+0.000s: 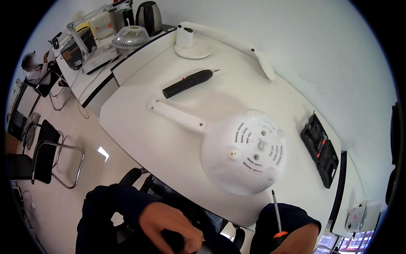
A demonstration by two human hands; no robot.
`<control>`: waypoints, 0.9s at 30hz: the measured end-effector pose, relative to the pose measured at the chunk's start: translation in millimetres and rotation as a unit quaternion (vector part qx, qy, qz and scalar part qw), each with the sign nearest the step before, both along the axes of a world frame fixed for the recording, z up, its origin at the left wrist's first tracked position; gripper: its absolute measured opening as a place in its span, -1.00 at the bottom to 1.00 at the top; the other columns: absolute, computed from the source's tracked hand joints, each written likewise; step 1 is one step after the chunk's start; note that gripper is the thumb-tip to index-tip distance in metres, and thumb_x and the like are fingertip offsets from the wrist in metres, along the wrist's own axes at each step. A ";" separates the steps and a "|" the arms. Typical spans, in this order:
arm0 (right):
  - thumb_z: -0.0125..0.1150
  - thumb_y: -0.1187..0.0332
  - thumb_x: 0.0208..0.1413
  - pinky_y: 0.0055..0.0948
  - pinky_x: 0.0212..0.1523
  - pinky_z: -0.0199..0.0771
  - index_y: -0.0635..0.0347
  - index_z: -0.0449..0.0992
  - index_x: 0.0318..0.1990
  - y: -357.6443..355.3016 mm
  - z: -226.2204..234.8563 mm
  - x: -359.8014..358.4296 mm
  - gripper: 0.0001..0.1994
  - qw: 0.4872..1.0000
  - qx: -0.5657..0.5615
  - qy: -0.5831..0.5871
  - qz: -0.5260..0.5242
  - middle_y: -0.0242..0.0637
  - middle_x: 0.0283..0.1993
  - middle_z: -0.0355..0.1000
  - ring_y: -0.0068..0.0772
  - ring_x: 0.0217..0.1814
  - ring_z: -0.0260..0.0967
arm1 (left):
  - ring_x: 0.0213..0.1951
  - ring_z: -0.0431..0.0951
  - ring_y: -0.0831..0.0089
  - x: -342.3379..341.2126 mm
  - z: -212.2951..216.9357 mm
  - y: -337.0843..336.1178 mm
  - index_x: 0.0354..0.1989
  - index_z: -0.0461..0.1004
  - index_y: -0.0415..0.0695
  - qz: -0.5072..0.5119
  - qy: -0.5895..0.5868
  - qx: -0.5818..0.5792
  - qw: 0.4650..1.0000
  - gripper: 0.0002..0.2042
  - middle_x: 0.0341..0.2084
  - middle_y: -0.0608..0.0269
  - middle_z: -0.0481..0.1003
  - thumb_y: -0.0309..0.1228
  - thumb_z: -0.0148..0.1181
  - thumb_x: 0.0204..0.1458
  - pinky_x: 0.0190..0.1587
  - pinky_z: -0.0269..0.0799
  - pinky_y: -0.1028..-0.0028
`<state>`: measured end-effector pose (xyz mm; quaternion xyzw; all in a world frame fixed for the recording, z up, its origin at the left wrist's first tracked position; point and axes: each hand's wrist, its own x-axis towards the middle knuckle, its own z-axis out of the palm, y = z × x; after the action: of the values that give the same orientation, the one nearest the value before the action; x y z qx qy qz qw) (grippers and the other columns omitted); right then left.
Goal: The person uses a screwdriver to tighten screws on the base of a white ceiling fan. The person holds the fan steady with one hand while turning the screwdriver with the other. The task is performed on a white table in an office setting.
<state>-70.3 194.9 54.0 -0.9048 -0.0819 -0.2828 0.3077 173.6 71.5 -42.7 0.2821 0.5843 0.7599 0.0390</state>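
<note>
On the white table (135, 116), the domed white housing (218, 152) lies vents up, close to your near edge; you seem at screw work, right hand (294, 243) clamped on the screwdriver (277, 216); your left hand (171, 224) curls, its hold I cannot tell; next calls for aligning with a recessed hole (256, 157); there's bare room leftward, a black bit case (320, 149) rightward.
</note>
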 end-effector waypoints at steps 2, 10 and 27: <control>-0.04 0.35 0.09 -0.69 -0.70 0.03 0.12 0.35 -0.45 -4.8 8.4 -10.3 -0.88 0.999 -0.031 -0.030 -0.030 -0.09 -0.35 0.49 -0.66 -0.60 0.25 | -0.27 0.37 0.17 -12.4 -15.0 12.6 -0.24 0.34 -0.17 -0.018 0.064 -0.122 0.990 -0.84 -0.37 0.14 0.35 -0.44 0.11 0.02 -0.23 0.29 0.31; 0.21 0.29 -0.04 -0.66 -0.69 0.35 0.15 0.35 -0.30 13.2 1.3 -74.9 -0.78 0.927 0.026 -0.295 -0.230 -0.23 -0.47 0.46 -0.50 -0.69 0.33 | -0.45 0.41 0.36 -61.2 5.0 1.1 -0.27 0.38 -0.14 0.196 0.284 -0.459 0.819 -0.73 -0.49 0.26 0.37 -0.21 0.12 -0.03 -0.37 0.31 0.44; -0.18 0.13 0.18 -0.60 -0.72 0.23 0.13 0.21 -0.31 -76.4 -28.4 -37.4 -0.75 0.874 0.108 -0.313 -0.356 -0.29 -0.60 0.27 -0.55 -0.77 0.13 | -0.43 0.48 0.18 -152.5 36.2 -65.3 -0.48 0.46 -0.16 0.457 0.264 -0.437 0.728 -0.81 -0.54 0.16 0.44 -0.29 0.17 -0.16 -0.41 0.38 0.32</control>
<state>-107.7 118.5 25.7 -0.6979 0.1850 -0.6488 0.2403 21.2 6.2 -6.5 0.1223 0.8969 0.2415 -0.3497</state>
